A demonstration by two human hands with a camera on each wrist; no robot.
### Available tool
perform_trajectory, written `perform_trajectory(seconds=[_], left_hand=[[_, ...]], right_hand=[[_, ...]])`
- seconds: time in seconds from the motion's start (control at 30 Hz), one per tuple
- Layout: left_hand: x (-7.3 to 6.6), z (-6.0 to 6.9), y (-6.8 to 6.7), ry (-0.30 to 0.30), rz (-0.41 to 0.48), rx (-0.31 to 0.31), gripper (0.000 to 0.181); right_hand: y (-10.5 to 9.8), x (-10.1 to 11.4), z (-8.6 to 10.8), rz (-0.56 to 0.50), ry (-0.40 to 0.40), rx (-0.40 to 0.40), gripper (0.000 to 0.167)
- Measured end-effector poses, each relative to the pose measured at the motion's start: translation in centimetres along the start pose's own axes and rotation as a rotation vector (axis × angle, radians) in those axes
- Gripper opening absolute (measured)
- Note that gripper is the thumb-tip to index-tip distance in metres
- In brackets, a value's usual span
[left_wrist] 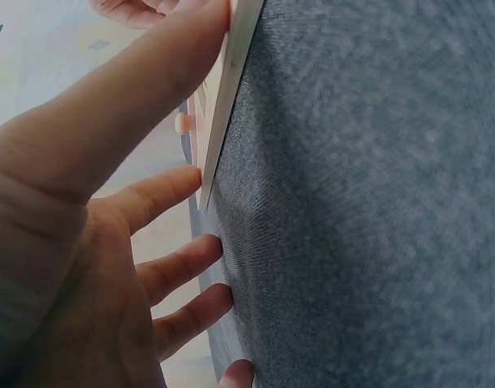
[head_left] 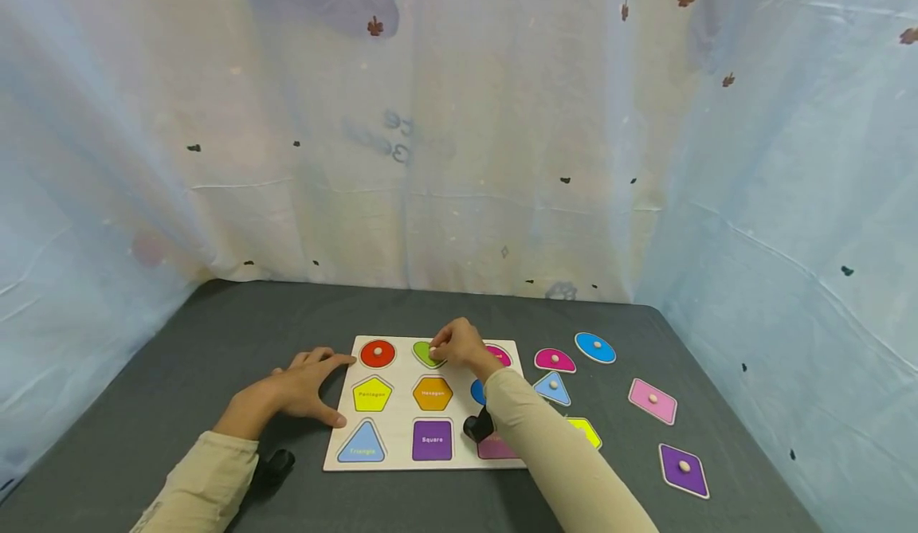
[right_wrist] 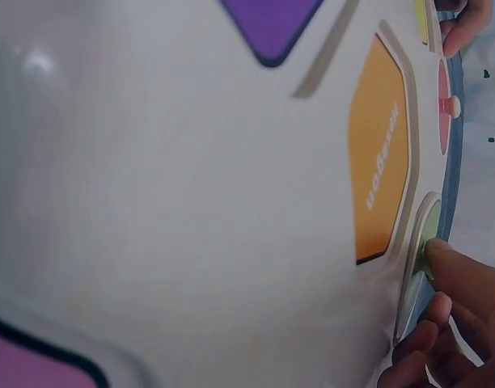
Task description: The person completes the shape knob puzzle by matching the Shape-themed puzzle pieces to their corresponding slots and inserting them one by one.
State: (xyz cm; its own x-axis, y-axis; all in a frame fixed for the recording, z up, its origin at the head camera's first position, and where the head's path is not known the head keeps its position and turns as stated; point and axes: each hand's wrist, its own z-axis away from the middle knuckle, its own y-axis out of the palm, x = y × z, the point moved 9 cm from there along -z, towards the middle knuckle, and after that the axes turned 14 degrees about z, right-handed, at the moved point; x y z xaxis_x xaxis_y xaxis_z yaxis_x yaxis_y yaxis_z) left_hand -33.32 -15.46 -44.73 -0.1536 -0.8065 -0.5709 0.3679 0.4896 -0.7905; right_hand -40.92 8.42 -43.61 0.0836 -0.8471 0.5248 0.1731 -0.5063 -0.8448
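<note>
A white wooden shape puzzle board (head_left: 398,405) lies on the dark cloth, with printed recesses such as a yellow pentagon, an orange hexagon (right_wrist: 381,153) and a purple square. My right hand (head_left: 462,347) pinches the green puzzle piece (head_left: 421,351) at the board's top-middle spot; fingers partly cover it. In the right wrist view the green piece sits at its recess, but whether it lies fully flat I cannot tell. At the top left, a red circle piece (head_left: 377,354) with a knob sits in the board. My left hand (head_left: 304,387) is spread, thumb and index finger touching the board's left edge.
Loose knobbed pieces lie right of the board: a blue oval (head_left: 595,347), a magenta half circle (head_left: 555,360), a blue triangle (head_left: 551,389), a pink rectangle (head_left: 653,401), a purple square (head_left: 684,471). A yellow piece (head_left: 588,431) is partly hidden by my right forearm.
</note>
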Motion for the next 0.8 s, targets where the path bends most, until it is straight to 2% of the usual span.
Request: perform_trajectory(seconds=[0.3,0.57,0.8], left_hand=[[-0.16,0.18,-0.13,0.002,0.007,0.003,0.105],[-0.40,0.14,-0.20,0.008,0.008,0.001,0.105],[-0.35,0.28,-0.24,0.017,0.016,0.001,0.104]], right_hand=[[-0.42,0.27,-0.09,0.117,-0.023,-0.023,0.004],[-0.35,0.21,0.11,0.100,-0.021,-0.005,0.004],[-0.34,0.45,0.16,0.072,-0.073,0.043,0.009]])
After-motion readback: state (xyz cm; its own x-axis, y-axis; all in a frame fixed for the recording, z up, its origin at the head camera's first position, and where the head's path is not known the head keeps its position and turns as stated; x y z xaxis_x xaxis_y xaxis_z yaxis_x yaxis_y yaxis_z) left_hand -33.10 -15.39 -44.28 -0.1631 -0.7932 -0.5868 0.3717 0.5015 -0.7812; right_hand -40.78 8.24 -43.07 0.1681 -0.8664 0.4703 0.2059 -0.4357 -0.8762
